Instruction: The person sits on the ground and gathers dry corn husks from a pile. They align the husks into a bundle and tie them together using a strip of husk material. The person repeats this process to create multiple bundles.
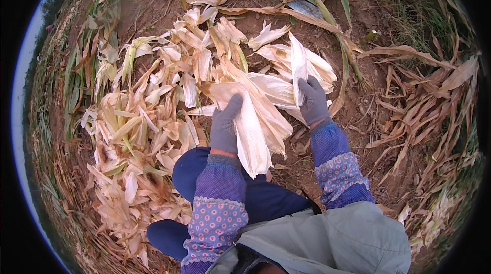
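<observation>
Both of my hands wear grey knitted gloves. My left hand (227, 124) grips several pale, dry corn husks (251, 132) that fan out over its fingers and hang towards my lap. To the right, my right hand (313, 99) pinches an upright white corn husk leaf (298, 65) between thumb and fingers. More husk leaves (272, 88) spread between the two hands. Just behind my right hand, a spread of husks (314, 63) lies on the soil; whether any cob is inside cannot be seen.
A large heap of loose corn husks (142, 182) covers the ground on the left. Cut green stalks (322, 5) lie at the top, near a cut stub (370, 36). Dry brown leaves (418, 113) are strewn on the right. My bent knees (191, 170) are close below my hands.
</observation>
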{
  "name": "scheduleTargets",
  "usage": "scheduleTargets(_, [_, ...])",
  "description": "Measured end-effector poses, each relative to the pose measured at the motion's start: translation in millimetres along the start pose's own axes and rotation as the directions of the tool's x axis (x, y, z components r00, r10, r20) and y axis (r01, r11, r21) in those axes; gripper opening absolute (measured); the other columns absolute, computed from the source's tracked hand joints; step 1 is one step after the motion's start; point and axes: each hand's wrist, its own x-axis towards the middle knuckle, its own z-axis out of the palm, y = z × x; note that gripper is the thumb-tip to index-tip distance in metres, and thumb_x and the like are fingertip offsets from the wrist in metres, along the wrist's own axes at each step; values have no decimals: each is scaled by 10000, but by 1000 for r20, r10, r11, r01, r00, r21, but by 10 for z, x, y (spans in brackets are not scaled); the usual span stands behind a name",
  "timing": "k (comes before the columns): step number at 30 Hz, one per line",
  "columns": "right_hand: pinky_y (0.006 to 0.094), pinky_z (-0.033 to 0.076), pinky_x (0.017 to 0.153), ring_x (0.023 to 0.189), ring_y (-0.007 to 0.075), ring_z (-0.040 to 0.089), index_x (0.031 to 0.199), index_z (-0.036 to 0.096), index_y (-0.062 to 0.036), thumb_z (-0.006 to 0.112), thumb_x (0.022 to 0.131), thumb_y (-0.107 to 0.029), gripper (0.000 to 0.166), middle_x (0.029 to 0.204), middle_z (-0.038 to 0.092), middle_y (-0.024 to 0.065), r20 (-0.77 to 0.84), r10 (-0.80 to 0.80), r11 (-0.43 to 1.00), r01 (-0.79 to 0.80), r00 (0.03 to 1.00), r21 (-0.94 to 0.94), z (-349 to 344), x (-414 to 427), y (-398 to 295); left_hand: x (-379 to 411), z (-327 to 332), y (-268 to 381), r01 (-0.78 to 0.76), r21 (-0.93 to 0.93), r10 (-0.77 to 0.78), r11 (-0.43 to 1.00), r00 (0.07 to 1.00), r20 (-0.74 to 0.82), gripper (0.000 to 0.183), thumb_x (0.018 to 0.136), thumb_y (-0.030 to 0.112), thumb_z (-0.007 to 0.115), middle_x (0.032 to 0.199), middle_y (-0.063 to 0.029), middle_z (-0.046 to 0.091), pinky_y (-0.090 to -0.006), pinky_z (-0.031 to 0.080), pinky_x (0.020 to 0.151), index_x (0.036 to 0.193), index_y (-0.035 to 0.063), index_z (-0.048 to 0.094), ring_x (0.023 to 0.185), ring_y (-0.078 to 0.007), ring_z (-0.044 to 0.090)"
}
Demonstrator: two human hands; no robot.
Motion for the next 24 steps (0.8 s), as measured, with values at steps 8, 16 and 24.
scheduleTargets(8, [256,456,831,906,113,568,1142,529,25,577,895,-122,291,1028,596,56,162,137,984,-116,977,-136,238,-441,187,67,-197,-42,-5,-194,21,981,997,79,356,848,164,666,997,-94,638,-311,563,727,1142,3,546,859,-192,653])
scheduleTargets(16, [283,451,896,994,136,565,1215,503,28,595,872,-114,382,1120,579,75,422,265,963,-216,867,-160,389,-447,-15,-107,-128,68,32,-172,-15,985,995,102,348,883,264,634,983,-72,645,-273,531,746,1117,9,598,837,-166,633])
scheduleTargets(24, [282,456,898,1015,132,572,1260,498,15,606,845,-73,438,1143,590,77,371,219,965,-144,903,-219,376,-370,-106,-46,-190,45,-33,-151,42,988,997,58,350,874,269,643,964,-75,653,-265,531,741,1108,10,607,826,-162,638])
